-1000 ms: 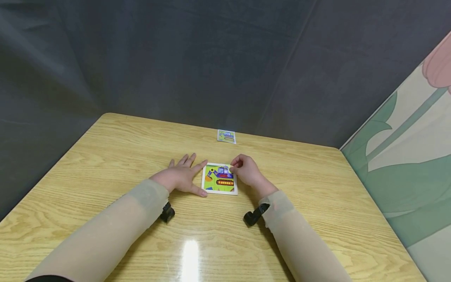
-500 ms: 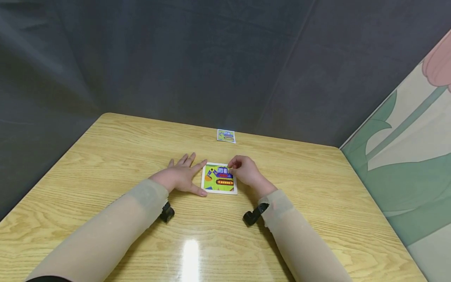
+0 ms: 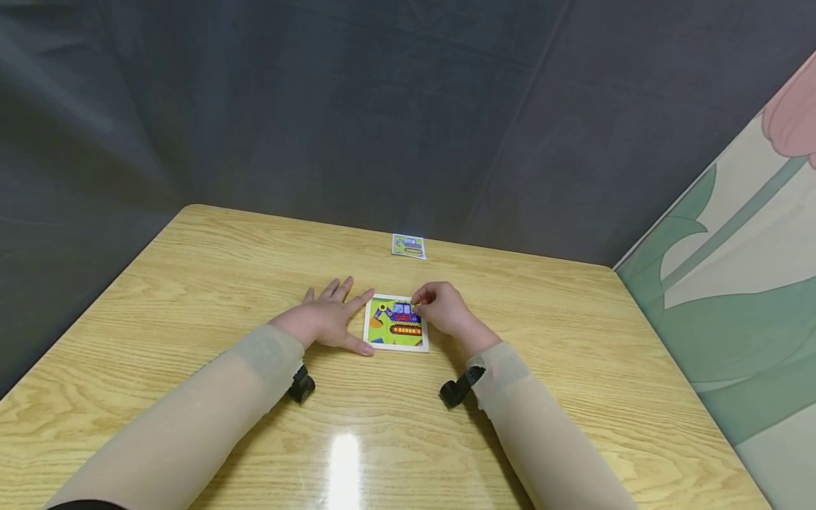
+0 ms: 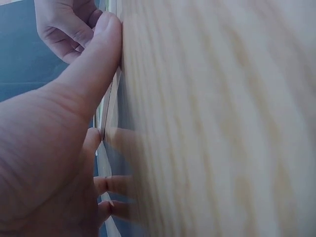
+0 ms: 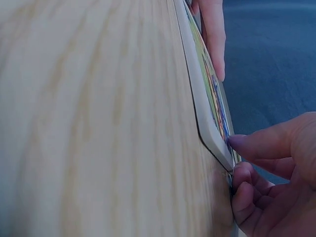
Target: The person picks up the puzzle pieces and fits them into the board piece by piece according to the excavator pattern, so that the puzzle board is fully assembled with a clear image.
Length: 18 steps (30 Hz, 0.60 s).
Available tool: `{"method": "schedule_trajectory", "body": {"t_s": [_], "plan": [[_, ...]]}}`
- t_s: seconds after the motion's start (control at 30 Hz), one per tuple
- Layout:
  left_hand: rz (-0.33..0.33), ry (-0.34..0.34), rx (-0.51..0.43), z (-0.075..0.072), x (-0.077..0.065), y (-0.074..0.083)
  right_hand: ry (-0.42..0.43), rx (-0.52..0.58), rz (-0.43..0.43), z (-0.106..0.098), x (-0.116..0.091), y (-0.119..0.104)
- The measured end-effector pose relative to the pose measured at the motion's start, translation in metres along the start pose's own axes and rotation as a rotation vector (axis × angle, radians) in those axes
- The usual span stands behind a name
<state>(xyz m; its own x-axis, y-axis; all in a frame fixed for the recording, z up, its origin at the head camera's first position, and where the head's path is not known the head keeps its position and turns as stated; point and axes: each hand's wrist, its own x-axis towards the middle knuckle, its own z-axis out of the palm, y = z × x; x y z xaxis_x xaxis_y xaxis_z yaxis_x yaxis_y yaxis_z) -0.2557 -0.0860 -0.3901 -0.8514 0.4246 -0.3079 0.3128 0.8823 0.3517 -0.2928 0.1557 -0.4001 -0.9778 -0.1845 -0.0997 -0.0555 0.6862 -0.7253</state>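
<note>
A small jigsaw puzzle [image 3: 397,323] of a blue and red digger on green lies in a white-framed tray [image 3: 400,348] on the table. My left hand [image 3: 326,320] lies with spread fingers at the tray's left side, forefinger at the upper left corner and thumb at the lower left one. Thumb and forefinger of my right hand [image 3: 441,309] come together over the upper right corner, pinching a puzzle piece [image 3: 417,305] mostly hidden by them. In the right wrist view the thumb [image 5: 247,142] meets the picture's surface near the corner, while the other fingers curl beyond the edge.
A card [image 3: 408,246] with the same digger picture lies by the table's back edge. Dark cloth [image 3: 357,127] hangs behind the wooden table [image 3: 548,333]. At the right stands a panel with painted flowers [image 3: 752,283].
My right hand has shifted slightly left and lower over the tray's corner, and the digger's cab shows more evenly beside its fingers. My left hand stays put.
</note>
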Motion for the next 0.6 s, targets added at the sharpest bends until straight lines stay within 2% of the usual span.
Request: {"method": "schedule_trajectory", "body": {"t_s": [0.33, 0.47, 0.6], "plan": [[-0.03, -0.015, -0.02, -0.003, 0.003, 0.005, -0.031, -0.025, -0.045, -0.006, -0.004, 0.003], [-0.039, -0.03, -0.014, -0.008, 0.007, 0.01, -0.053, -0.107, -0.101, -0.013, -0.011, 0.003], [-0.029, -0.022, -0.021, -0.012, 0.017, 0.01, -0.078, -0.203, -0.197, -0.018, -0.015, 0.005]]}}
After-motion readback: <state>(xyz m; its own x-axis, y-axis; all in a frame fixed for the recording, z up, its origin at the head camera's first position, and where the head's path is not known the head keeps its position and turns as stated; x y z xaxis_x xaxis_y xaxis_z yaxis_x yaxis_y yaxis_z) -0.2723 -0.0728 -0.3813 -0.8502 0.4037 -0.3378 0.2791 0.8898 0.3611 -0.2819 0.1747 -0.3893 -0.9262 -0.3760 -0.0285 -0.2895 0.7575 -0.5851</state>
